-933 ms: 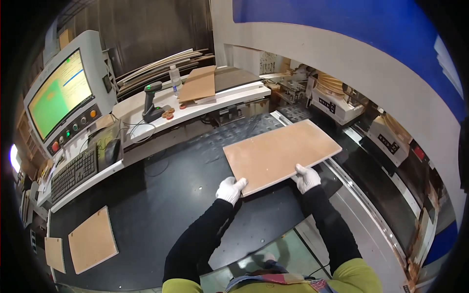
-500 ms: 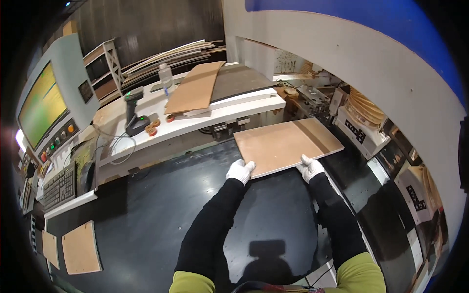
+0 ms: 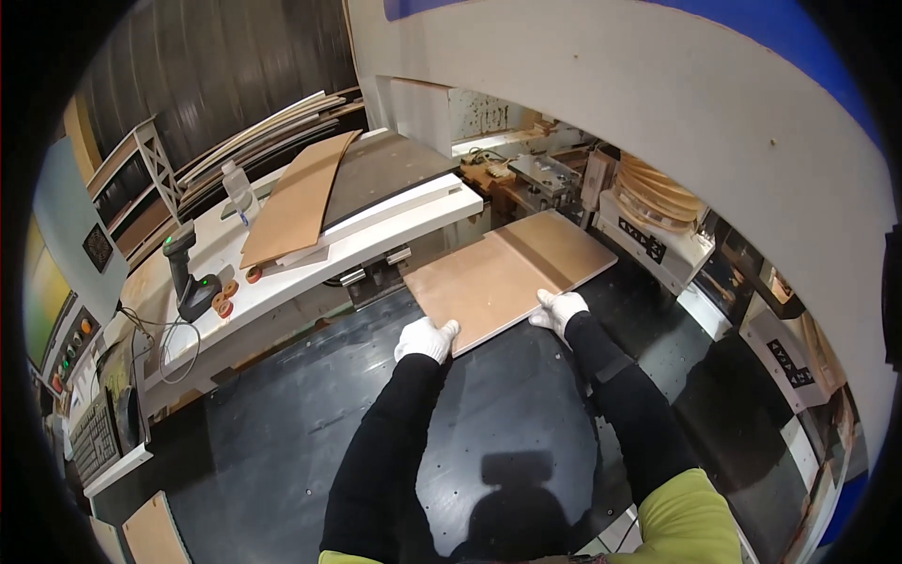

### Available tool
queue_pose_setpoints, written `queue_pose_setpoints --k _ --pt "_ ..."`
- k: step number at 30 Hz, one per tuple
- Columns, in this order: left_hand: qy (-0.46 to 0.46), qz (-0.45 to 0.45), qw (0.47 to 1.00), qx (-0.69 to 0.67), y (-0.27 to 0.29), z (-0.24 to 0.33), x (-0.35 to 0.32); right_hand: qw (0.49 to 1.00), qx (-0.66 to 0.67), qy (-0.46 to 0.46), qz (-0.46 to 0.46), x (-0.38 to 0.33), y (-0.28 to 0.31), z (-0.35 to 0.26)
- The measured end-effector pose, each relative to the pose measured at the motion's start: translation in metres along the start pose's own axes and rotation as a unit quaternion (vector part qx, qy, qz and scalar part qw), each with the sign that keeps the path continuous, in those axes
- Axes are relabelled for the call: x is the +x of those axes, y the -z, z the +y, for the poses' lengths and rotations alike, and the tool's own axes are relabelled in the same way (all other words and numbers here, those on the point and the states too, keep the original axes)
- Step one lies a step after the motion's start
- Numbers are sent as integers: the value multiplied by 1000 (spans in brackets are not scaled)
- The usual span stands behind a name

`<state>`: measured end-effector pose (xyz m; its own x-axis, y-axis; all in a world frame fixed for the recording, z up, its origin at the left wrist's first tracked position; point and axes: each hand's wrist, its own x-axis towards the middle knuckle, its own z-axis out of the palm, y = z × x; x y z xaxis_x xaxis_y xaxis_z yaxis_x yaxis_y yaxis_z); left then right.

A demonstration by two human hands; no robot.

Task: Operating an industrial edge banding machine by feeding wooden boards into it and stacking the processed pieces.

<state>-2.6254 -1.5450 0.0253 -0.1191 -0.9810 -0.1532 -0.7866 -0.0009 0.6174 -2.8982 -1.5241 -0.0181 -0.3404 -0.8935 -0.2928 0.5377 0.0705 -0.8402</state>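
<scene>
Between my two gloved hands is a flat, brown rectangular board point(image 3: 498, 277) with a pale edge. My left hand point(image 3: 427, 340) grips its near left corner, thumb on the top face. Along the near edge, further right, my right hand point(image 3: 558, 311) pinches the board with its thumb on top as well. The fingers of both hands are partly hidden. The board lies low over the black machine table point(image 3: 282, 423), its far side close to the machine's metal parts point(image 3: 545, 179); whether it rests on the table I cannot tell.
A white bench point(image 3: 376, 246) carries brown sheets point(image 3: 305, 202), a clear bottle point(image 3: 239, 188), tape rolls point(image 3: 225, 299) and a handheld scanner point(image 3: 183, 273). At left stand a keyboard point(image 3: 96, 446) and control panel point(image 3: 70, 348). Two smaller boards point(image 3: 155, 531) lie lower left. The machine housing point(image 3: 658, 85) overhangs the right.
My view has turned to the right, so the surroundings sit further left. Both hands keep their hold on the board, which stays near the machine parts.
</scene>
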Motion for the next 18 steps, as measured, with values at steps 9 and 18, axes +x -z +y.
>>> queue_pose_setpoints --k 9,18 --pt "-183 98 973 96 -11 -14 -42 909 -399 39 113 -44 -26 -17" --pt "-161 89 977 107 -28 -12 -38 858 -499 66 104 -52 -63 41"
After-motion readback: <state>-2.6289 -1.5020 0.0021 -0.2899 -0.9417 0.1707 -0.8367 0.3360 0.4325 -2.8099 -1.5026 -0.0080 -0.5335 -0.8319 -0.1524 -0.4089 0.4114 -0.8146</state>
